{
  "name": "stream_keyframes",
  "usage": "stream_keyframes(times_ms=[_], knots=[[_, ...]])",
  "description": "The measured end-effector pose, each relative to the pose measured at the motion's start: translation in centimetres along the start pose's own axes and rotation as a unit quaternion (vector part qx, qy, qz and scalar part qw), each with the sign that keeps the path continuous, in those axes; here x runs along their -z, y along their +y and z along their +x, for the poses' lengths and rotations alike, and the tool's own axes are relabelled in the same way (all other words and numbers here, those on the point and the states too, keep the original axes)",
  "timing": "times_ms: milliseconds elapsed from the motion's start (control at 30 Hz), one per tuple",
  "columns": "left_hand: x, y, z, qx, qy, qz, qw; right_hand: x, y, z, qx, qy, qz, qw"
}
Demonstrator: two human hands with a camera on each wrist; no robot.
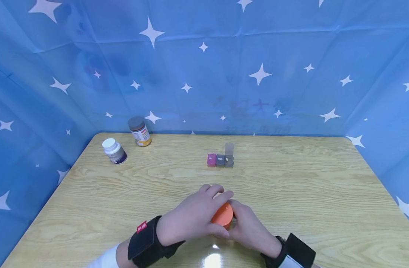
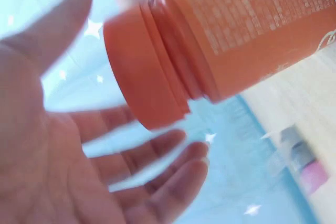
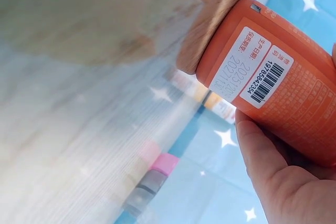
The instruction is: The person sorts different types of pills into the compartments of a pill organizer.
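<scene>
Because steadying is presumably needed, the orange bottle (image 2: pixel 257 35) is gripped round its body by the right hand (image 1: pixel 251 226), forward of the back edge of the bench (image 1: pixel 308 178), while its cap (image 1: pixel 223 213) is flanked by the spread left hand (image 1: pixel 191 216).

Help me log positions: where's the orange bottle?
The orange bottle is low centre in the head view, in the right hand, the left hand alongside.
</scene>
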State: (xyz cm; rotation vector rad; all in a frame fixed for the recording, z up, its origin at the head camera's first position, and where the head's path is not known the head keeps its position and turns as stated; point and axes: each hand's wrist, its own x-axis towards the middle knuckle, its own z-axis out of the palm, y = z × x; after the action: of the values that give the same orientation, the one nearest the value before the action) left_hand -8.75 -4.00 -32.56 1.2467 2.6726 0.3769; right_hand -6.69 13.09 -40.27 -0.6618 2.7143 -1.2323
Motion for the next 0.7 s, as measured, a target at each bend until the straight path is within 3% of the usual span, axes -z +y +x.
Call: stream_keyframes(times_ms=[67,167,333,500,600,700], knots=[[-0.2,0.9,-0.3,0.026,0.038,0.061,0.9971,0.0,0.0,0.0,0.004,0.005,-0.01,0.9999],[-0.6,2.0,-0.6,0.055,0.063,0.123,0.9889,0.0,0.0,0.1,0.001,0.01,-0.026,0.9996],[-1.3,2.8,-0.3,0.077,0.087,0.156,0.9809,-0.1,0.0,0.0,-0.004,0.015,-0.026,0.9995],[-1.8,2.7,-0.1,0.067,0.121,0.187,0.9726,-0.3,0.0,-0.1,0.006,0.023,-0.02,0.9995],[-1.4,2.3,0.0,0.044,0.107,0.176,0.9776,-0.4,0.0,0.0,0.006,0.03,-0.022,0.9993],[-0.6,1.8,0.1,0.015,0.058,0.142,0.988,-0.4,0.1,0.0,0.004,0.03,-0.019,0.9994]])
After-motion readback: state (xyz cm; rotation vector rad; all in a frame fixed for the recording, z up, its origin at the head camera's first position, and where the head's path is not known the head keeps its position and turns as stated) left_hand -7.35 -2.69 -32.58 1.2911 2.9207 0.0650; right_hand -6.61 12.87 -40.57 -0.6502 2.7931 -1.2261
